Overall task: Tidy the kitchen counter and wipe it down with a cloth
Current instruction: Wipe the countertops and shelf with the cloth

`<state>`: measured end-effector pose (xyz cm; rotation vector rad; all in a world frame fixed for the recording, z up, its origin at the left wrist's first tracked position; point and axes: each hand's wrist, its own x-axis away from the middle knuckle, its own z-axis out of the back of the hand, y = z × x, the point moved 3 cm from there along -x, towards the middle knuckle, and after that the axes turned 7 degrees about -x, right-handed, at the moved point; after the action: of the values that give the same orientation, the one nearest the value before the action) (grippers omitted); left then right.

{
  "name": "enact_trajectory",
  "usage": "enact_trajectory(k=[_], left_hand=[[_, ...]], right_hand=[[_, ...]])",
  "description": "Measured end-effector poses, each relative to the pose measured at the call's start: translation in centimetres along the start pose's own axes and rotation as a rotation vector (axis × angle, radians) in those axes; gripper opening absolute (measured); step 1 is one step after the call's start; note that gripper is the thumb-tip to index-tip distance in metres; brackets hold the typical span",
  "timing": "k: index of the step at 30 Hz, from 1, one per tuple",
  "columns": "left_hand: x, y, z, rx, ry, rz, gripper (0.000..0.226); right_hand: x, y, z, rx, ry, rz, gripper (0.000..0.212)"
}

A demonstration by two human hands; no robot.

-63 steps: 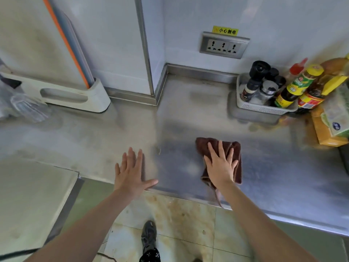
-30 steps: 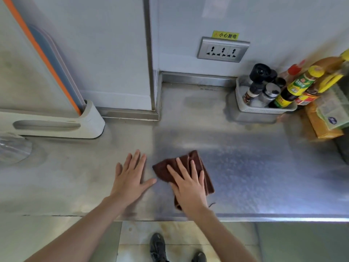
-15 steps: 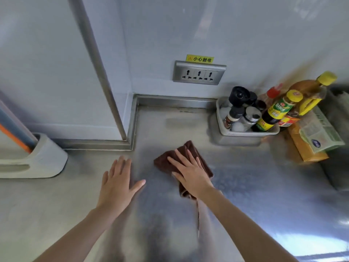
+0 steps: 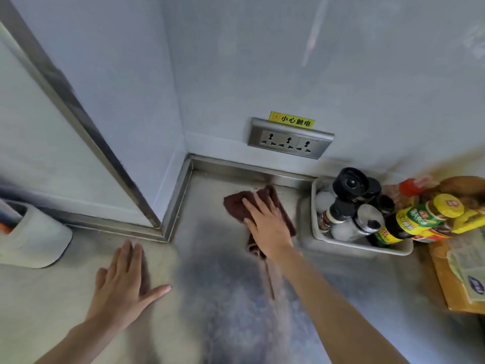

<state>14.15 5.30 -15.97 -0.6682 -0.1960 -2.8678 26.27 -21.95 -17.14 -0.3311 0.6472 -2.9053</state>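
Observation:
A dark brown cloth lies on the steel counter close to the back wall, just under the socket panel. My right hand presses flat on it with straight fingers, covering most of it. My left hand rests flat on the bare counter at the front left, fingers straight and thumb spread, apart from the cloth.
A white basket of spice jars and sauce bottles stands right of the cloth. An orange board with a packet lies at the far right. A white holder sits at the left. A steel-edged wall corner juts out.
My right hand has pushed the cloth from the counter's front edge back toward the wall. The left hand stays flat on the counter. The view has moved closer to the wall.

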Motion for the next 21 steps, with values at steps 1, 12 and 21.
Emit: enact_trajectory(k=[1, 12, 21], left_hand=[[0.0, 0.1, 0.1, 0.001, -0.013, 0.011, 0.149], [0.2, 0.2, 0.7, -0.079, -0.045, 0.028, 0.143], [0.2, 0.6, 0.7, -0.07, -0.064, 0.024, 0.11]], right_hand=[[-0.7, 1.4, 0.7, -0.008, 0.054, -0.094, 0.049], [-3.1, -5.9, -2.4, -0.048, 0.022, 0.104, 0.046], [-3.3, -9.7, -4.4, -0.115, 0.068, 0.041, 0.048]])
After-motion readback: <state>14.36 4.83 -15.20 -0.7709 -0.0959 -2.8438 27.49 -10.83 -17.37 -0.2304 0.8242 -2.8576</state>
